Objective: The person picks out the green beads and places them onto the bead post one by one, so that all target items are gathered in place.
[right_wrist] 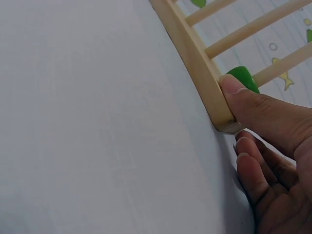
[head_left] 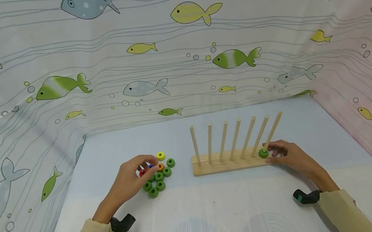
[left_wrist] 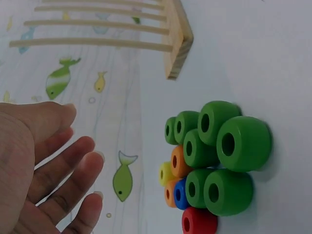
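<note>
A wooden peg rack [head_left: 229,167], a long base with a row of upright pegs, stands right of centre. One green bead [head_left: 263,153] sits at the foot of its rightmost peg. My right hand [head_left: 291,155] grips that end of the base, the thumb [right_wrist: 263,109] on the front beside the bead and the other fingers behind. My left hand [head_left: 131,179] hovers over loose beads, fingers loosely bent and holding nothing. Below it lie several green beads [left_wrist: 243,144], a red bead [left_wrist: 202,222], a blue bead [left_wrist: 180,194], orange beads [left_wrist: 179,162] and a yellow bead [head_left: 160,156].
The pale tabletop [head_left: 199,202] carries the rack and the beads. A fish-patterned sheet [head_left: 178,65] rises behind and along both sides. Black wrist devices [head_left: 123,224] sit at both sleeve cuffs.
</note>
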`<state>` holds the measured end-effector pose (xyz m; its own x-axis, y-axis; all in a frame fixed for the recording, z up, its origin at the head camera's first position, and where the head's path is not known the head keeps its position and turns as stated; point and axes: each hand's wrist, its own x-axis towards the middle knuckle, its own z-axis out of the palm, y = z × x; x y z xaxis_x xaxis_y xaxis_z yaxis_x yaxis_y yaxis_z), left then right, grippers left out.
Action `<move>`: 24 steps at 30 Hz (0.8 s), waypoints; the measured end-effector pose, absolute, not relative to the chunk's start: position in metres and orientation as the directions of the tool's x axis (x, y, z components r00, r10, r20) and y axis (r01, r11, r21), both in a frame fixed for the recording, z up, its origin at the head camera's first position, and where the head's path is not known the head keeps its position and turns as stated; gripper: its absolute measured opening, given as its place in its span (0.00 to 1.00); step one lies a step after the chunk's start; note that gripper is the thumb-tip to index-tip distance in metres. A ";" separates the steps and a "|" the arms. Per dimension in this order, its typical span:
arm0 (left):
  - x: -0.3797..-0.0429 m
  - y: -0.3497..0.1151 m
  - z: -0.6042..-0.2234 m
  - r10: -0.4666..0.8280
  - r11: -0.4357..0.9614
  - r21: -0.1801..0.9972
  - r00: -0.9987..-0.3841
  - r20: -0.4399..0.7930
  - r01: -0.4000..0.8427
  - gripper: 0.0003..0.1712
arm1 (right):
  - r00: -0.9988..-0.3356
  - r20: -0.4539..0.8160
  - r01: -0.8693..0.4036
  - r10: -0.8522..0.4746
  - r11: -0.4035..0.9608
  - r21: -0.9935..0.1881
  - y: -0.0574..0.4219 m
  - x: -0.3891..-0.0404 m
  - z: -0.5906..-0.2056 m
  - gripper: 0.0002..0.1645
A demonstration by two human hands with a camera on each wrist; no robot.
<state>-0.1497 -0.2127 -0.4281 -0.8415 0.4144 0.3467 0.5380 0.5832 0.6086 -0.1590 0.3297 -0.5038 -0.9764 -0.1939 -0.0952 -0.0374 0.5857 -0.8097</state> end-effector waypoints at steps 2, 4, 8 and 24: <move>-0.148 -0.216 -0.431 0.408 0.588 0.615 -0.849 0.336 0.526 0.13 | -0.976 -0.090 -0.044 -0.199 0.583 -0.812 0.329 -0.159 -0.504 0.36; -0.146 -0.220 -0.435 0.400 0.599 0.614 -0.856 0.327 0.514 0.14 | -0.976 -0.093 -0.040 -0.197 0.583 -0.812 0.328 -0.160 -0.506 0.37; -0.144 -0.225 -0.443 0.395 0.628 0.591 -0.861 0.319 0.507 0.13 | -0.976 -0.102 -0.031 -0.194 0.585 -0.810 0.327 -0.160 -0.506 0.37; -0.140 -0.242 -0.466 0.414 0.642 0.579 -0.863 0.290 0.502 0.15 | -0.977 -0.105 -0.022 -0.186 0.577 -0.816 0.329 -0.160 -0.506 0.35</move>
<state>-0.1399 -0.2423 -0.4662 -0.8630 0.4137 0.2899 0.5024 0.6419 0.5793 -0.1599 0.3294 -0.5058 -0.9768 -0.1865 -0.1055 -0.0220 0.5770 -0.8164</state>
